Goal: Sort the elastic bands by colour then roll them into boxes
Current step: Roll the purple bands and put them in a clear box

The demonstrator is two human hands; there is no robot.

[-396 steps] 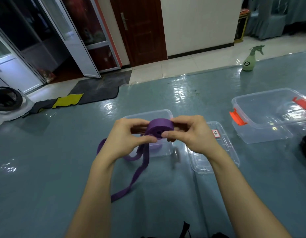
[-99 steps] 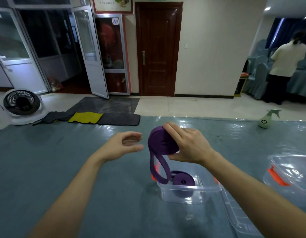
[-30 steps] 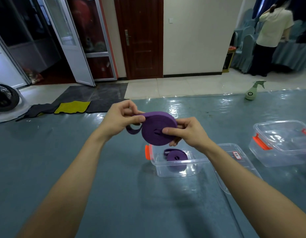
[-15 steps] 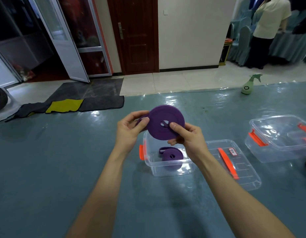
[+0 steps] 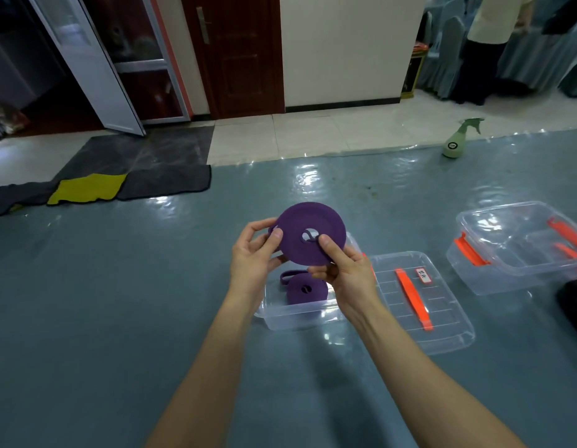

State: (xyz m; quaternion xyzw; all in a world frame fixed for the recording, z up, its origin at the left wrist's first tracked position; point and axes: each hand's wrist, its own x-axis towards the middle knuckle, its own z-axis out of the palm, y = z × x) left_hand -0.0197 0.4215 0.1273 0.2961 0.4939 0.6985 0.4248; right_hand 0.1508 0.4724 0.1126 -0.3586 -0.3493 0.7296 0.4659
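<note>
The light is cool, even and rather dim, probably from ceiling fittings out of frame. It breaks into white glare patches on the glossy blue-grey plastic table cover (image 5: 119,318), strongest just beyond the left hand (image 5: 253,257) and the right hand (image 5: 348,279). Small highlights sparkle on the clear plastic box (image 5: 293,313) under the hands and on the second clear plastic box with orange clips (image 5: 507,250), well off to the right of the right hand. Shadows are soft and faint, gathered under the boxes and forearms. The flat purple coil of rolled elastic band (image 5: 308,237), pinched by both hands, is sharp. Far beyond the left hand the room behind the white-framed glass door (image 5: 119,105) is dark, and the door frame leans with wide-angle bending. The far corner beyond the right hand looks soft and smeared.
</note>
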